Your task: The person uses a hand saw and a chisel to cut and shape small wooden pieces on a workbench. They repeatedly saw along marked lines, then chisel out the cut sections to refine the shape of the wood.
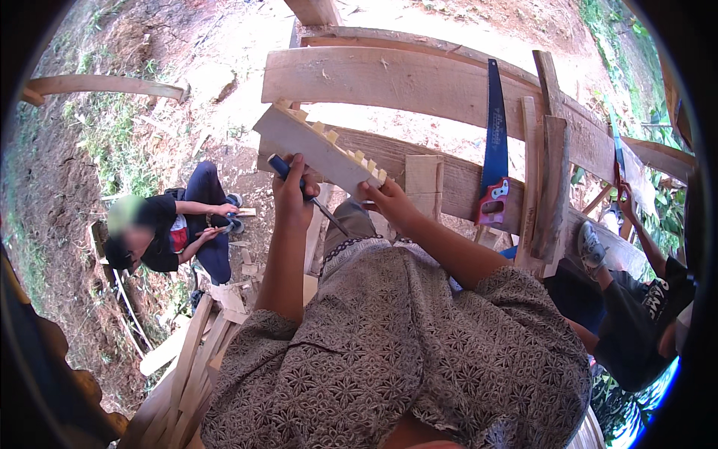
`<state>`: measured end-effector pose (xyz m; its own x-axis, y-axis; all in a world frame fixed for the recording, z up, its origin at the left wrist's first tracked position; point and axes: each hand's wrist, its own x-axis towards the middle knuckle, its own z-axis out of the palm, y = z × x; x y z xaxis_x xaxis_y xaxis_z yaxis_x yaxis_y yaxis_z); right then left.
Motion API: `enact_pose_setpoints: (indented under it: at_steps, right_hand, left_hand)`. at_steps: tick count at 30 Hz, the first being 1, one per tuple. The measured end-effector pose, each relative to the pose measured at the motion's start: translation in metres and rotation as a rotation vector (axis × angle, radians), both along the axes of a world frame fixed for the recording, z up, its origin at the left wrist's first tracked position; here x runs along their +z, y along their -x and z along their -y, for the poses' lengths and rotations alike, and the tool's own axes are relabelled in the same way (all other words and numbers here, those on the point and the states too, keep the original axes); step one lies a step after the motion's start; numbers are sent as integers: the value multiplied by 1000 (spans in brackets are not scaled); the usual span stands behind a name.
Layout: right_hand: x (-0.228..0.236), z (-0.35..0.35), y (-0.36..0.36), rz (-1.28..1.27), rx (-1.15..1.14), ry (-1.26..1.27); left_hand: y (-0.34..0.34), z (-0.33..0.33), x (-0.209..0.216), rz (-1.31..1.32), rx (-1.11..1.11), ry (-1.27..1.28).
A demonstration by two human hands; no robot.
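Observation:
My left hand (294, 193) is closed round the blue handle of a screwdriver-like tool (280, 165). Its thin metal shaft slants down to the right, pointing toward my lap; the exact tip shape is too small to tell. My right hand (387, 203) grips the right end of a short pale wooden board (314, 151). Along the board's far edge runs a row of notches with small blocks standing between them. The board is tilted, its left end farther from me. My left fingers are close to the board's near edge; whether they touch it I cannot tell.
Long planks (389, 78) form a bench ahead. A handsaw (495, 142) with a blue blade stands against it, beside upright wood pieces (550, 172). One person (161, 224) sits at the left; another (636, 299) works at the right with a saw. Loose boards (191, 359) lie lower left.

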<state>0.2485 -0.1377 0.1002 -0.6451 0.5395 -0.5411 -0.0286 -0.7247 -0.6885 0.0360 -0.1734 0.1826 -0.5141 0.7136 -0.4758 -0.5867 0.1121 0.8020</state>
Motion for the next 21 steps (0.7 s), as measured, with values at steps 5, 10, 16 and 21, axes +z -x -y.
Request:
enact_pose_setpoints:
  at_steps: [5, 10, 16, 21]
  right_hand:
    - [4, -26, -37, -124, -52, -129]
    - [7, -101, -67, 167, 123, -395]
    - [-19, -188, -54, 432, 413, -557]
    - [-74, -212, -44, 528, 424, -577]
  left_hand:
    - [-10, 39, -18, -230, 20, 299]
    - [-11, 87, -35, -907, -123, 482]
    - [-57, 97, -37, -1061, -442, 616]
    - [-98, 82, -39, -1089, -552, 603]
